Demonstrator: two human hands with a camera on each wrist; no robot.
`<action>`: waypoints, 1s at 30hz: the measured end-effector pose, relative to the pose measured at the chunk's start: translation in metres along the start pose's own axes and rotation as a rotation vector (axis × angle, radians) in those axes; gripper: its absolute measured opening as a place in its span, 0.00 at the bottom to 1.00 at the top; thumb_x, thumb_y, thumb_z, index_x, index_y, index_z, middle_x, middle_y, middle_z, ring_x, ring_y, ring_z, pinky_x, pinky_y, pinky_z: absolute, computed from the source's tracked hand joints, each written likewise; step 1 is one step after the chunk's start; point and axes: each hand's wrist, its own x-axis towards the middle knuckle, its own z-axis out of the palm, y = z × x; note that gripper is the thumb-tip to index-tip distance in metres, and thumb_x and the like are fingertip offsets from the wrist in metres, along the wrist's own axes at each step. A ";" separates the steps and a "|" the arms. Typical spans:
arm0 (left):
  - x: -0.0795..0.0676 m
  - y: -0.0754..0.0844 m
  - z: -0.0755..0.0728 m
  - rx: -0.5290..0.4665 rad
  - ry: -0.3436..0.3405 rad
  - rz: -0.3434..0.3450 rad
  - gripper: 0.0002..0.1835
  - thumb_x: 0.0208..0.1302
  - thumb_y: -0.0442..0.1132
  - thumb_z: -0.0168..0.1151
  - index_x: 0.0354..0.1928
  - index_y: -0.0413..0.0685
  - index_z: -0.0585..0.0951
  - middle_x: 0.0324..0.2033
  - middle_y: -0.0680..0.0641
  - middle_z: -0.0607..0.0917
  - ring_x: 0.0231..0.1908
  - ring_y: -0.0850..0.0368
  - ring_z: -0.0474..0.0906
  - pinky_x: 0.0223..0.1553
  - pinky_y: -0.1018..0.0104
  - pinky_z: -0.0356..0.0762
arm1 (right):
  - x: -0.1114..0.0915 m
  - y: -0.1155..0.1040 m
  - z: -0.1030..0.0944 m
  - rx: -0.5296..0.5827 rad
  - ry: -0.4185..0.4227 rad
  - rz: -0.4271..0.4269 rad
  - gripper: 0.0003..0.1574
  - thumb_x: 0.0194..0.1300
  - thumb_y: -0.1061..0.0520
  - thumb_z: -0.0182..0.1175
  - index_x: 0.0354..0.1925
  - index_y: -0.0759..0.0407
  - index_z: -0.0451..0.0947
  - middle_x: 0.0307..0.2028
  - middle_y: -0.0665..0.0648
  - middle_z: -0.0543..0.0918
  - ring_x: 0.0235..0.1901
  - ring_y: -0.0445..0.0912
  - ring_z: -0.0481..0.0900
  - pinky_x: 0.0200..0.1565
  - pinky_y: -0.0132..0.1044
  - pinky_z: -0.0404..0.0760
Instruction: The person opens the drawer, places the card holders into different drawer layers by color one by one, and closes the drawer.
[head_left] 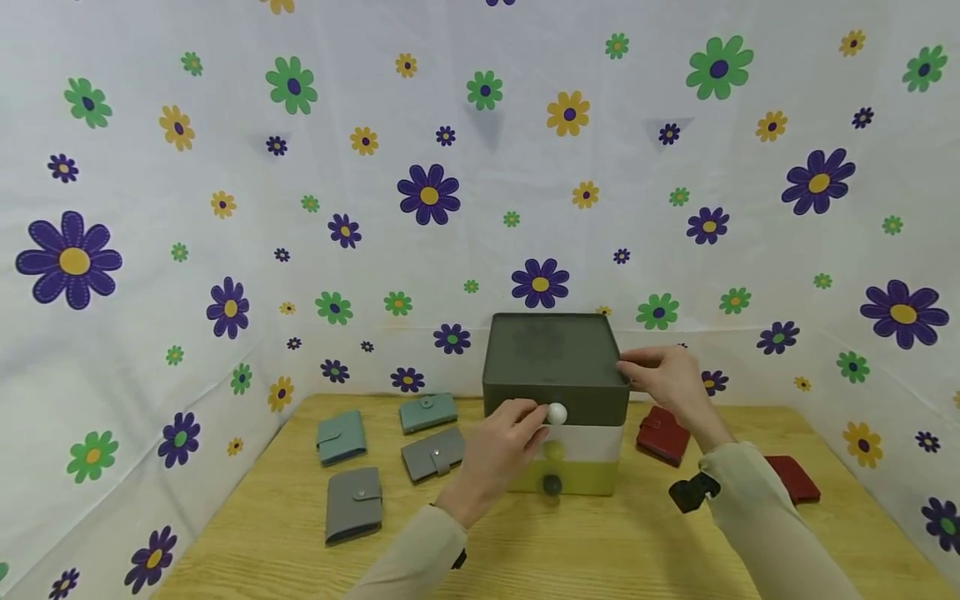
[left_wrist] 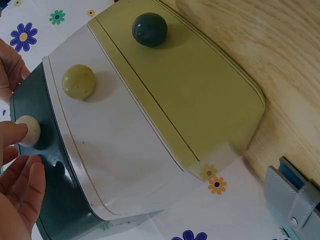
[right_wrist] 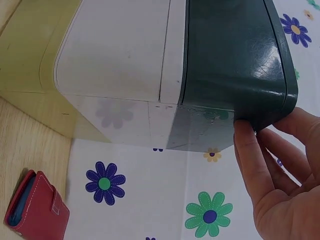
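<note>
A small three-tier drawer box (head_left: pixel 573 442) stands upright on the table, dark green on top, white in the middle and yellow-green below. My left hand (head_left: pixel 498 450) is at its front, with the thumb and a finger at the white knob (left_wrist: pixel 30 131) of the dark green drawer; the other fingers curve loosely beside it. At the upper right side, my right hand (right_wrist: pixel 285 175) holds the dark green tier by its edge, fingertips against the side wall. The yellow knob (left_wrist: pixel 78 81) and the dark knob (left_wrist: pixel 149 30) are untouched.
Left of the box lie two teal wallets (head_left: pixel 341 437) and two grey wallets (head_left: pixel 354 504). A red wallet (head_left: pixel 663 435) rests just right of it, and another red wallet (head_left: pixel 793 479) is partly behind my right sleeve. Flower-printed cloth (head_left: pixel 360 183) surrounds the wooden table (head_left: pixel 262 550).
</note>
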 end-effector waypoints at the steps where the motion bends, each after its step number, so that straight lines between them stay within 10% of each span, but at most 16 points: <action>1: 0.001 0.001 0.001 0.005 -0.005 0.006 0.16 0.55 0.39 0.74 0.47 0.47 0.85 0.39 0.50 0.84 0.40 0.59 0.81 0.42 0.73 0.83 | 0.000 0.001 0.000 0.004 0.003 0.000 0.24 0.70 0.53 0.60 0.58 0.66 0.78 0.53 0.69 0.82 0.43 0.50 0.88 0.48 0.42 0.85; 30: 0.009 0.016 0.018 0.067 0.020 -0.058 0.12 0.58 0.38 0.71 0.43 0.43 0.84 0.40 0.47 0.81 0.40 0.57 0.79 0.40 0.71 0.84 | -0.004 0.002 0.005 0.033 0.031 0.009 0.24 0.69 0.52 0.61 0.57 0.66 0.79 0.54 0.70 0.81 0.40 0.46 0.88 0.42 0.36 0.86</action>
